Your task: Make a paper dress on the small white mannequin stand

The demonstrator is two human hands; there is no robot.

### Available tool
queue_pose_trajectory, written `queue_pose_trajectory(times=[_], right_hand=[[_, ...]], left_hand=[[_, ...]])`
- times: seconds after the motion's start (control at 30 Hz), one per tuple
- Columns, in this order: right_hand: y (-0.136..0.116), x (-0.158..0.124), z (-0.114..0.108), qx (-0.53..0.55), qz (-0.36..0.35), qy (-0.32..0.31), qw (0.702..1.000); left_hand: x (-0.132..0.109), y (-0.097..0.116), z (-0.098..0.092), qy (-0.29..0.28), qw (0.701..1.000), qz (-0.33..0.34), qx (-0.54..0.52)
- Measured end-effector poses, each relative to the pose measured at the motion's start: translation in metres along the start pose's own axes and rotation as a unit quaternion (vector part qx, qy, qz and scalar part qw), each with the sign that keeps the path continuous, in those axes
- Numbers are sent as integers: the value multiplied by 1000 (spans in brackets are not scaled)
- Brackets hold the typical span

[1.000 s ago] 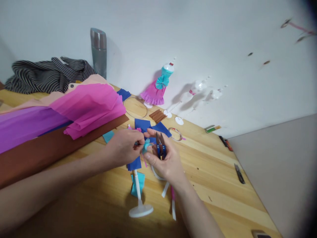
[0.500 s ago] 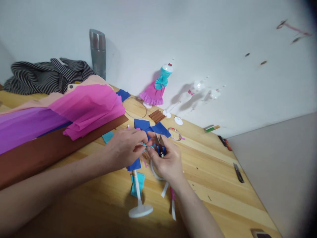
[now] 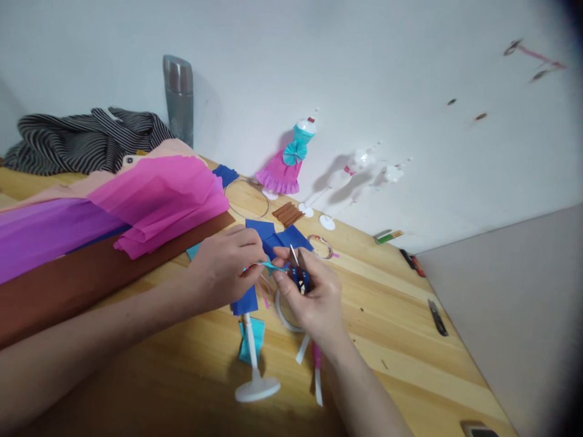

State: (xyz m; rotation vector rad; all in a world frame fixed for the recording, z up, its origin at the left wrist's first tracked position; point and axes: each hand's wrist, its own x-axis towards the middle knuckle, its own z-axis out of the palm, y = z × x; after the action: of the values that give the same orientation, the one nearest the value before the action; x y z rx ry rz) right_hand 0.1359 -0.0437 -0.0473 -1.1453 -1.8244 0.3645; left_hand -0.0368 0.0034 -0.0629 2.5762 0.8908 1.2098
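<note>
Between my hands a thin teal crepe paper strip [image 3: 272, 266] is stretched. My left hand [image 3: 225, 264] pinches one end, and the thumb and fingers of my right hand [image 3: 319, 291] grip the other. Small scissors [image 3: 299, 274] with dark blue handles are tucked in my right hand, blades pointing up. Just below my left hand is a small white dress-form stand [image 3: 251, 349] with blue paper [image 3: 246, 301] around its lower part; its upper part is hidden by that hand. A teal paper piece [image 3: 257, 340] lies behind the stand's pole.
Pink crepe paper [image 3: 168, 194] and a brown sheet [image 3: 91, 285] cover the left side. Blue paper pieces [image 3: 294, 238] lie beyond my hands. A dressed mini form [image 3: 285, 161] and bare white forms [image 3: 348, 173] stand by the wall. A utility knife [image 3: 438, 317] lies right.
My hands have drawn slightly apart, the left a little to the left and the right a little to the right, so more of the teal strip shows between them.
</note>
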Motion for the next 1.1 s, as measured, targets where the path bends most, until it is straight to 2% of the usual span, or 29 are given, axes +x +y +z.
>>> queue_pose_trajectory(times=[0.1, 0.17, 0.4, 0.5, 0.83, 0.97, 1.1], right_hand=[[0, 1, -3, -17, -12, -14, 1000], [0, 2, -3, -24, -11, -18, 999], [-2, 4, -2, -17, 2, -18, 1000], [-2, 4, -1, -17, 1, -20, 1000], [-4, 3, -1, -26, 8, -24, 999], [-5, 2, -1, -22, 2, -33, 999], [-7, 1, -4, -36, -24, -9, 999]], left_hand=[[2, 1, -2, 20, 998, 53, 29], [2, 3, -4, 16, 998, 57, 22], [5, 11, -9, -31, 990, -70, -119], [5, 11, -8, -25, 986, -86, -140], [3, 9, -4, -33, 995, -35, -84], [1, 8, 1, -10, 996, -35, -76], [0, 7, 1, -10, 999, -26, -37]])
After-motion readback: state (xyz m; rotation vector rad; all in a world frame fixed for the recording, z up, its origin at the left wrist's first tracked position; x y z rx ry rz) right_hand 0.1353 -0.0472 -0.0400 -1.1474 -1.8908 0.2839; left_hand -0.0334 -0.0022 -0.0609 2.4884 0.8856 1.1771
